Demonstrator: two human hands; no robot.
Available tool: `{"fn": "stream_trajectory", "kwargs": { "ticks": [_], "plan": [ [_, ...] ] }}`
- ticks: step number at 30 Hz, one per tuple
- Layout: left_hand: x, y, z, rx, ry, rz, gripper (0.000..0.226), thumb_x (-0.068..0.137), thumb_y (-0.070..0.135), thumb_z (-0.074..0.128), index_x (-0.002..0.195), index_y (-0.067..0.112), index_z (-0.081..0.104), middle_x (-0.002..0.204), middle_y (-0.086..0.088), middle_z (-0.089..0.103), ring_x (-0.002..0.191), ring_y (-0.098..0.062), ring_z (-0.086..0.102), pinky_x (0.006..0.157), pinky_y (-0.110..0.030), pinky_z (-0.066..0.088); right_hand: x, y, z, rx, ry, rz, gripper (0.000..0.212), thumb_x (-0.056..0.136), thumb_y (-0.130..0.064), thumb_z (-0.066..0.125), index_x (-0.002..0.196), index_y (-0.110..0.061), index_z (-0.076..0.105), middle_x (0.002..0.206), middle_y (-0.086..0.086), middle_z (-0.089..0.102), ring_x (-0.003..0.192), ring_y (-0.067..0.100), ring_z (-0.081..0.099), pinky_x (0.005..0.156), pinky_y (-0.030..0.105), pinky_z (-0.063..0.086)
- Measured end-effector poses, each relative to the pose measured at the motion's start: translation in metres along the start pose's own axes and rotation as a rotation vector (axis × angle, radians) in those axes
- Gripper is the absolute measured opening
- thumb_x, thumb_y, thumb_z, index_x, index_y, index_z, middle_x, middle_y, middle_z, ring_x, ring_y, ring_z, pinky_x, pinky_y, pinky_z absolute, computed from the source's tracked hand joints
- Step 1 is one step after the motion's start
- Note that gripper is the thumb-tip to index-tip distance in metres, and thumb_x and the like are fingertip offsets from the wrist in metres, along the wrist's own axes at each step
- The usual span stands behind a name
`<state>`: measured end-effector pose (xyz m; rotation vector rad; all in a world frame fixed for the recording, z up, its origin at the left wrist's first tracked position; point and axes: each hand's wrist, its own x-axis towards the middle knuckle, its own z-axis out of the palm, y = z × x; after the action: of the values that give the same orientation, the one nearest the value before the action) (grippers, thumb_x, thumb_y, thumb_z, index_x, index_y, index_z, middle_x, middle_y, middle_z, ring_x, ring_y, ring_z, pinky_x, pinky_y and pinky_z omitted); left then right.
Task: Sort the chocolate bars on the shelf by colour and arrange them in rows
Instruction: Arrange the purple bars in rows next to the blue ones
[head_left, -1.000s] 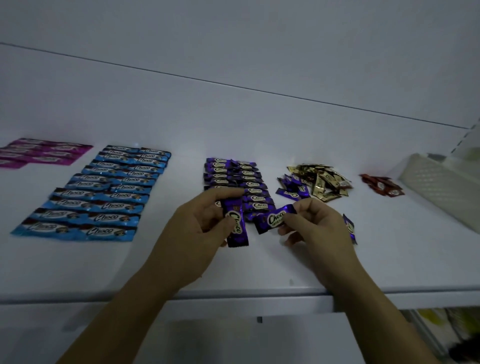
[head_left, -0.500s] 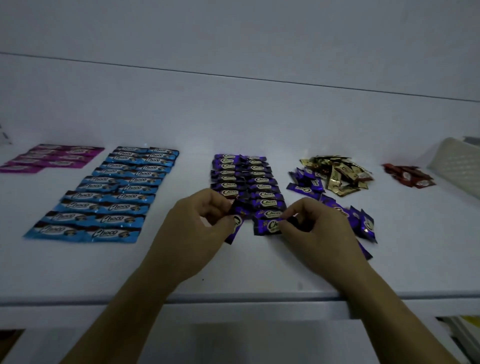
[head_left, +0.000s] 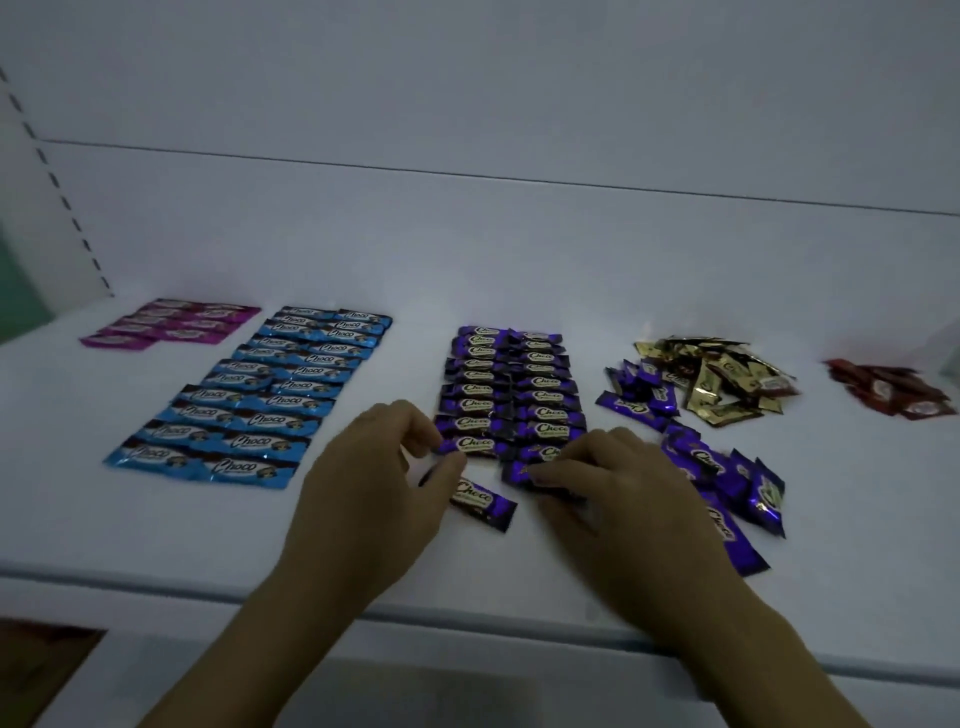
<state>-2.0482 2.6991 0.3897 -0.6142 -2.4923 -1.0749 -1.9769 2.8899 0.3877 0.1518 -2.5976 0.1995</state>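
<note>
Left hand (head_left: 374, 483) pinches a tilted purple foil-wrapped chocolate bar (head_left: 483, 500) by its end. Right hand (head_left: 613, 488) grips a second purple bar (head_left: 519, 470) at the foot of the purple rows (head_left: 509, 395), near the white shelf's (head_left: 467, 566) front edge. A careless sideways nudge could skew those rows. A second ago both bars were held aloft.

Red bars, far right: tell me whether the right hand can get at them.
Probably yes. The red bars lie uncovered on the shelf, nothing above them; the right hand only has to leave its purple bar and pass over the loose purple bars.
</note>
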Motion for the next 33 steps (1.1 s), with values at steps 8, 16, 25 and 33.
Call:
{"fn": "stream_trajectory", "kwargs": {
  "ticks": [8, 16, 25, 33],
  "plan": [
    [-0.006, -0.010, -0.004, 0.072, -0.292, 0.376, 0.016, 0.079, 0.041, 0.062, 0.094, 0.038, 0.069, 0.093, 0.024, 0.061, 0.089, 0.005, 0.051, 0.074, -0.024, 0.051, -0.003, 0.007, 0.004, 0.050, 0.024, 0.011, 0.024, 0.067, -0.022, 0.085, 0.086, -0.033, 0.076, 0.079, -0.012, 0.067, 0.069, 0.011, 0.060, 0.057, 0.027, 0.051],
    [0.007, -0.006, 0.009, 0.223, -0.196, 0.459, 0.018, 0.080, 0.022, 0.060, 0.087, 0.020, 0.076, 0.083, 0.002, 0.072, 0.073, -0.021, 0.064, 0.060, -0.036, 0.051, -0.003, 0.006, 0.005, 0.014, 0.048, 0.046, 0.015, 0.074, -0.018, 0.079, 0.084, -0.029, 0.077, 0.082, -0.010, 0.069, 0.071, 0.014, 0.061, 0.054, 0.029, 0.050],
    [0.008, -0.008, 0.019, 0.233, -0.118, 0.435, 0.013, 0.075, 0.018, 0.061, 0.075, 0.016, 0.074, 0.075, 0.000, 0.069, 0.065, -0.024, 0.063, 0.058, -0.035, 0.052, -0.003, 0.003, 0.006, 0.035, -0.001, 0.122, 0.014, 0.081, -0.019, 0.072, 0.088, -0.030, 0.075, 0.090, -0.010, 0.068, 0.080, 0.013, 0.060, 0.059, 0.031, 0.051],
    [0.012, 0.001, 0.016, 0.252, -0.114, 0.467, 0.011, 0.074, 0.023, 0.062, 0.076, 0.019, 0.072, 0.074, 0.004, 0.069, 0.064, -0.019, 0.063, 0.060, -0.033, 0.047, 0.000, -0.001, -0.001, -0.007, 0.016, 0.144, 0.025, 0.073, -0.020, 0.078, 0.097, -0.027, 0.073, 0.090, -0.007, 0.069, 0.080, 0.017, 0.063, 0.062, 0.027, 0.047]
  ]
}}
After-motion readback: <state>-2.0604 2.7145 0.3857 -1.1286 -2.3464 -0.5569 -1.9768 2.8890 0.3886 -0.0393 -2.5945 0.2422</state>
